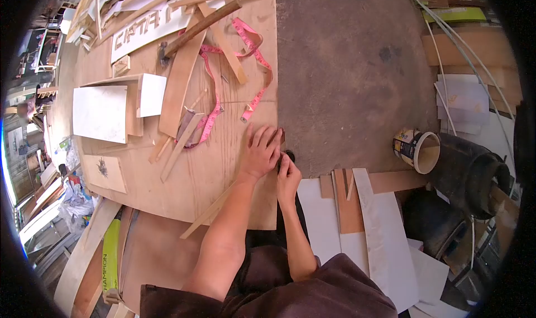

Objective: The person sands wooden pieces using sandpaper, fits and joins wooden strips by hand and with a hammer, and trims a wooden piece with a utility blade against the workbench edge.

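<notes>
My left hand (261,150) lies on the right edge of the plywood table (223,167), its fingers extended and close together over a small dark piece at the edge. Right beside it, my right hand (288,175) is pinched near the table edge, with its fingertips almost touching my left fingers. What the pinch holds is too small to make out. A pink measuring tape (210,120) curls over the table ahead of my left hand. A hammer (204,26) with a wooden handle rests on boards farther up. Thin wood strips (180,147) lie left of my hands.
A white box-like piece (100,112) stands on the table's left, with a wood scrap pile (139,5) at the back. On the floor at right are a paint bucket (426,151), a black cylinder (466,167) and leaning boards (368,212).
</notes>
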### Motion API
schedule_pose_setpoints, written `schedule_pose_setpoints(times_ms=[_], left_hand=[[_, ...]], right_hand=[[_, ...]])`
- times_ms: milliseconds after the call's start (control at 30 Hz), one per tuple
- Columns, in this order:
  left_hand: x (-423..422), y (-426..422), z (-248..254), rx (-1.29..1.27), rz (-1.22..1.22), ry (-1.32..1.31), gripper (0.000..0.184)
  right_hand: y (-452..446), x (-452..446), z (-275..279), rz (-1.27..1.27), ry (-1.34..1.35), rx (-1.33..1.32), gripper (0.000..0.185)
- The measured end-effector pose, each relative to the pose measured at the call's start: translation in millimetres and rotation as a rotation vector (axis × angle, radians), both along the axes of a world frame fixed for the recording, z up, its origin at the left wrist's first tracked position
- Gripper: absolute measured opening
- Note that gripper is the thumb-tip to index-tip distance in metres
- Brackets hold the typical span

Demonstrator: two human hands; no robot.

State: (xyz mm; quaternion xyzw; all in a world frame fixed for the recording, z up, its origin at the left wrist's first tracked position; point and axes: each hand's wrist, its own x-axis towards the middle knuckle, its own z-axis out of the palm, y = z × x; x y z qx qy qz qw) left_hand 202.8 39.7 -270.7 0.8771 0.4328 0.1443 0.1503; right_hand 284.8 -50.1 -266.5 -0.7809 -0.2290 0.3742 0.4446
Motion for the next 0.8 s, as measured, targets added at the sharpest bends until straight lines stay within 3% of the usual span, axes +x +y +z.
schedule_pose_setpoints(times_ms=[100,233,300,367,467,567,700,800], left_hand=[[-1,-2,2,0.027,0.000,0.004,0.044],[0,3,0,0.037,0.000,0.011,0.044],[0,-1,3,-0.011,0.003,0.009,0.044],[1,-1,1,-0.007,0.016,0.016,0.044],[1,-1,-3,0.025,0.008,0.028,0.044],[-1,-1,-5,0.026,0.000,0.014,0.045],[1,-3,0,0.006,0.016,0.020,0.046],[-1,-1,-5,0.051,-0.001,0.059,0.048]], right_hand=[[31,15,18,0.081,0.113,-0.207,0.040],[27,13,16,0.069,0.131,-0.189,0.040],[6,3,18,-0.014,0.055,0.028,0.041],[5,3,10,-0.006,0.023,0.011,0.041],[42,18,13,0.074,0.132,-0.215,0.042],[26,7,8,-0.001,0.007,-0.011,0.041],[12,2,13,-0.050,0.077,-0.023,0.043],[40,13,13,0.020,0.113,-0.179,0.045]])
